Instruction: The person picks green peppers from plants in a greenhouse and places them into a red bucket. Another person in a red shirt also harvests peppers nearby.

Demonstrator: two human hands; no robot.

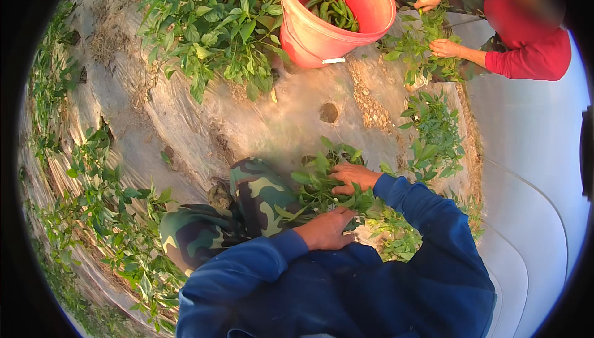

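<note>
Both of my hands are in among the leaves of a green pepper plant close in front of my body. My left hand lies at the plant's near side, its fingers partly against the leaves. Across from it, my right hand reaches into the foliage with its fingers spread and partly covered. Whether either hand grips a stem or a fruit cannot be told. Beyond the plant stands a red plastic bucket with a wire handle, holding several long green peppers.
At the upper right a co-worker in a red top has both hands in another plant. A large leafy plant stands left of the bucket. Plastic film with a hole covers the soil; plastic sheeting rises at the right.
</note>
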